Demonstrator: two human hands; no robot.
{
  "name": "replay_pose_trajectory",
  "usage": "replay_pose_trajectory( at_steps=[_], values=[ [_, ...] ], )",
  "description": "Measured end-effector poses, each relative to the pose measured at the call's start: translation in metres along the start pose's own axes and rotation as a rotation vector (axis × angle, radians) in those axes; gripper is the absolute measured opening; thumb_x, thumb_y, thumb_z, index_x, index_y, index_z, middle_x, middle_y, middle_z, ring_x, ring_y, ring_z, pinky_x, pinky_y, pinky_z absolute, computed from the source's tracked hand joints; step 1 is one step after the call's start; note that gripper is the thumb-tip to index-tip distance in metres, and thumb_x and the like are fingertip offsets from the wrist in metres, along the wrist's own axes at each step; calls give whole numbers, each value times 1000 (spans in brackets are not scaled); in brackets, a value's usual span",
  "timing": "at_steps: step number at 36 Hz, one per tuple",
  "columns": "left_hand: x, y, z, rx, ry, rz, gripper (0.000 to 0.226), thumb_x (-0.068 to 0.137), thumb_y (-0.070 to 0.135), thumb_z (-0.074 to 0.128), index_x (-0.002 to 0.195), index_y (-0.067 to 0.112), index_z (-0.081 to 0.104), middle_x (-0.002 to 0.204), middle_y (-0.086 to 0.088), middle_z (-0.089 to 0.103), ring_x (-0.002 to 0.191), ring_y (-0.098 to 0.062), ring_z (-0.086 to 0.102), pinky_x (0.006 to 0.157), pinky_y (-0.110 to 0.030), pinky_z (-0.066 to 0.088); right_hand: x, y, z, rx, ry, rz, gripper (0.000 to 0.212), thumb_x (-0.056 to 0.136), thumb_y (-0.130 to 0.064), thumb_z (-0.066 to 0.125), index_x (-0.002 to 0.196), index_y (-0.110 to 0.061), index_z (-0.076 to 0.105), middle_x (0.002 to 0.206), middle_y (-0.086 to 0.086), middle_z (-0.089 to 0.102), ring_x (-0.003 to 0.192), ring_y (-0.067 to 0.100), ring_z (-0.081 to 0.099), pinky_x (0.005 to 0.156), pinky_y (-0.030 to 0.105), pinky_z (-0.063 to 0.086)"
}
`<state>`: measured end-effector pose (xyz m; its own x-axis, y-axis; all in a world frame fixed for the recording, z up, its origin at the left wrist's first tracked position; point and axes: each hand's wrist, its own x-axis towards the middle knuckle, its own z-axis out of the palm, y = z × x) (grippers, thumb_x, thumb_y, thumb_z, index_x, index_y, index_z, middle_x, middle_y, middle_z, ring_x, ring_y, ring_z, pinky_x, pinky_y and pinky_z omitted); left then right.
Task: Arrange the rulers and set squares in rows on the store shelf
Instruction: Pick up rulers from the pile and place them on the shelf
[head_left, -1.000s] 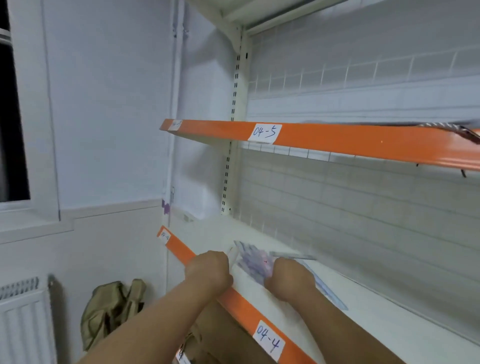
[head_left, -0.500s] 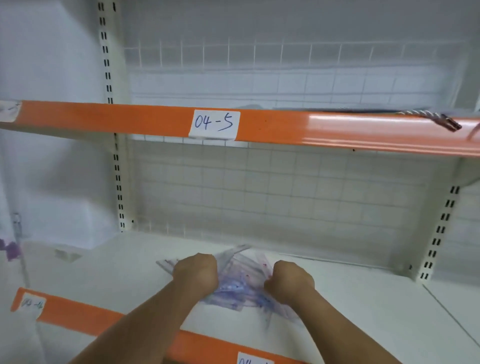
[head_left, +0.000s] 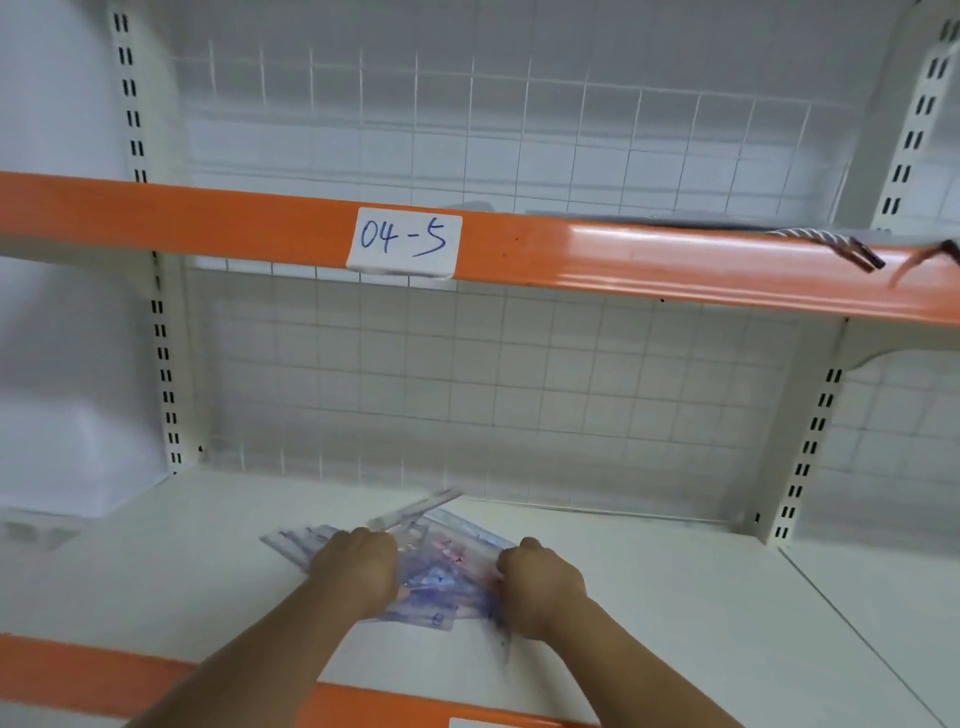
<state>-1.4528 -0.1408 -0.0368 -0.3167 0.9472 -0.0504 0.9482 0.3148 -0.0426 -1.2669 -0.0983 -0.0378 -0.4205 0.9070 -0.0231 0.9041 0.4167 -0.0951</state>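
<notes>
A white store shelf (head_left: 675, 597), backed by a wire grid panel (head_left: 519, 374) and topped by an orange-edged upper shelf (head_left: 208, 218), fills the view. Near the front middle of the white shelf lies a fanned, overlapping pile of rulers and set squares (head_left: 447, 566) in clear plastic with blue and red print, one ruler jutting toward the back panel. A person's left hand (head_left: 358, 566) grips the pile's left side and the right hand (head_left: 540, 582) its right edge, fingers curled together over the plastic with their tips hidden, while a handwritten label (head_left: 404, 241) on the upper shelf reads "04-5".
</notes>
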Motion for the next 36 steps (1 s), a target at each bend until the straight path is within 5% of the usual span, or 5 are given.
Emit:
replay_pose_trajectory(
  at_steps=[15, 23, 28, 32, 36],
  values=[
    [-13, -73, 21, -59, 3, -134, 36, 96, 25, 43, 131, 16, 48, 135, -4, 52, 123, -19, 51, 100, -27, 41, -15, 41, 12, 127, 7, -25, 29, 91, -27, 49, 115, -18, 63, 118, 5, 60, 106, 22, 57, 85, 30, 49],
    [-20, -87, 34, -102, 15, -113, 30, 97, 35, 41, 119, 19, 52, 124, -1, 55, 113, -16, 55, 93, -27, 45, -12, 47, 15, 158, -2, -45, 29, 90, -22, 51, 118, -20, 61, 123, 5, 58, 110, 23, 56, 87, 26, 45],
    [-14, -78, 24, -215, 124, -138, 23, 96, 20, 42, 111, 14, 59, 114, -1, 60, 108, -17, 58, 87, -25, 44, -1, 37, 4, 161, 6, -40, 45, 89, -38, 56, 131, -20, 52, 126, 7, 54, 112, 23, 53, 91, 28, 45],
    [-6, -66, 14, -277, 157, -60, 19, 90, 14, 48, 91, 22, 66, 93, 0, 59, 98, -20, 61, 77, -26, 46, 9, 19, 0, 185, 57, -82, 37, 93, -33, 51, 126, -19, 57, 123, 8, 55, 111, 24, 52, 91, 28, 45],
    [-1, -52, 7, -253, 82, 22, 47, 86, 8, 54, 125, 34, 60, 120, -2, 56, 113, -18, 53, 94, -29, 48, 12, -1, 7, 161, 74, -154, 34, 94, -29, 48, 126, -20, 59, 125, 11, 52, 119, 28, 45, 95, 29, 40]
  ],
)
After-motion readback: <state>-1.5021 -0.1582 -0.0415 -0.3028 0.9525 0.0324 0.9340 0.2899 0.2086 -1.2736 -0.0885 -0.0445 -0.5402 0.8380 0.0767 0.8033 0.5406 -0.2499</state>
